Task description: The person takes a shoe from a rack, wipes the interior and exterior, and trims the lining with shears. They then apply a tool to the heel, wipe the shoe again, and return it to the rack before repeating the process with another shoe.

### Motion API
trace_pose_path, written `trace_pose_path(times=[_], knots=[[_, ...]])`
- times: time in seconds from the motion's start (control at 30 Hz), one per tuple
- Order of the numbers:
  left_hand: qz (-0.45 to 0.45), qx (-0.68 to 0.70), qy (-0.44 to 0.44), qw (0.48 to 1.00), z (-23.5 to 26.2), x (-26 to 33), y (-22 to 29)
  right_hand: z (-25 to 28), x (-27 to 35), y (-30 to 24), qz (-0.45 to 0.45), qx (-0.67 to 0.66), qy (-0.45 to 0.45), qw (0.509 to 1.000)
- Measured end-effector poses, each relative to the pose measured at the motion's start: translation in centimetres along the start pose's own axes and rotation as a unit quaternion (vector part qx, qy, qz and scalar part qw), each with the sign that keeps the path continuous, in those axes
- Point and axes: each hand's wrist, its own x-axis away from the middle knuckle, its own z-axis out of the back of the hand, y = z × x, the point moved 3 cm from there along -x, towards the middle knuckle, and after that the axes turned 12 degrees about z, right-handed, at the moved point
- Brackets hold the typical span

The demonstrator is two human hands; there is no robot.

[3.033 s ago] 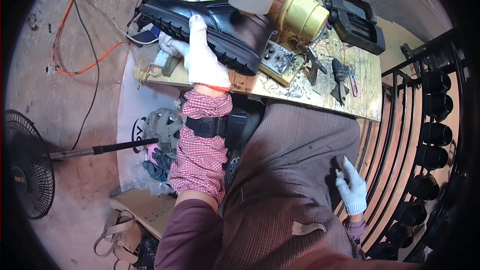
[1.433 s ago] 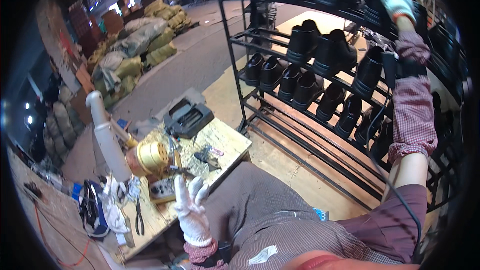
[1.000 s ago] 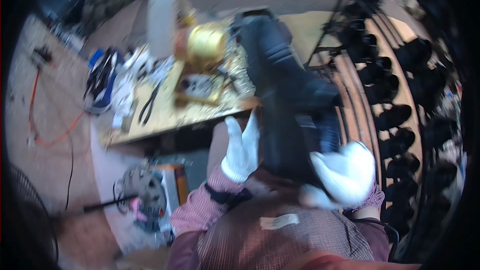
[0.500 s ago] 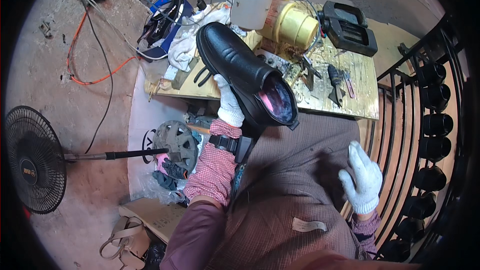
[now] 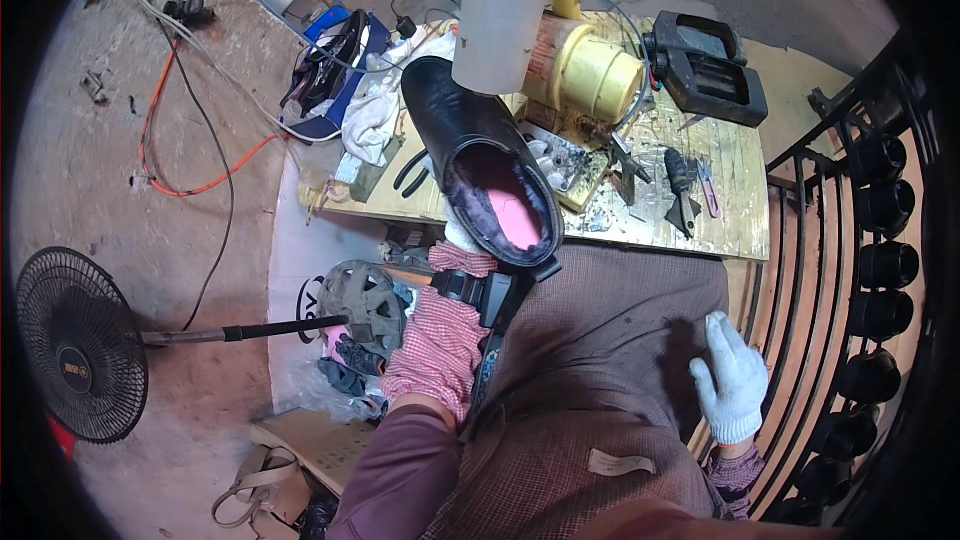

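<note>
A black leather slip-on shoe (image 5: 448, 112) with a pink insole and fuzzy lining is held out above the near edge of the workbench (image 5: 375, 202), its opening facing me. My left hand (image 5: 459, 237), in a white knit glove, grips it from underneath; the shoe covers most of the fingers. The toe lies beside the lower end of a white cylindrical housing (image 5: 500, 20); I cannot tell whether they touch. Off to the right, my right hand (image 5: 730, 380), also gloved in white, is held with fingers extended and nothing in it, over the edge of my brown apron (image 5: 610, 325).
A yellow motor-like unit (image 5: 590, 70) stands on the bench behind a screwdriver (image 5: 680, 190), pink-handled snips (image 5: 709, 190) and black-handled pliers (image 5: 410, 172). On the right, a black metal rack (image 5: 790, 270) holds several dark shoes. A fan (image 5: 80, 345) stands left.
The shoe has turned, bringing its opening and pink insole more fully toward me, its toe now beside the white housing. My right hand stays extended; the whole view has shifted slightly.
</note>
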Motion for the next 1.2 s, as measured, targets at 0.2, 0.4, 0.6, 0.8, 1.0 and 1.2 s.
trace_pose_path(times=[0.2,0.4,0.6,0.8,1.0,1.2], knots=[[-0.122,0.051,0.259,0.957,-2.3,-0.8,-0.8,0.0,-1.6,-0.6,0.029,-0.015,0.001,0.999],[-0.094,0.038,0.115,0.988,-3.1,-1.3,-0.8,-0.4,-1.4,-1.4,0.028,-0.033,0.001,0.999],[-0.240,0.062,0.241,0.938,-4.0,3.7,-5.5,-1.6,-0.1,-1.7,0.037,-0.017,-0.002,0.999],[-0.211,-0.023,0.440,0.873,-5.3,6.2,-4.7,-2.2,0.2,-1.6,0.037,-0.019,-0.022,0.999],[-0.255,-0.089,0.406,0.873,-7.2,4.3,-1.5,-2.3,0.3,-1.3,-0.001,-0.027,-0.056,0.998],[-0.284,-0.158,0.495,0.806,-7.8,3.3,1.5,-3.0,0.5,-0.7,-0.031,-0.042,-0.083,0.995]])
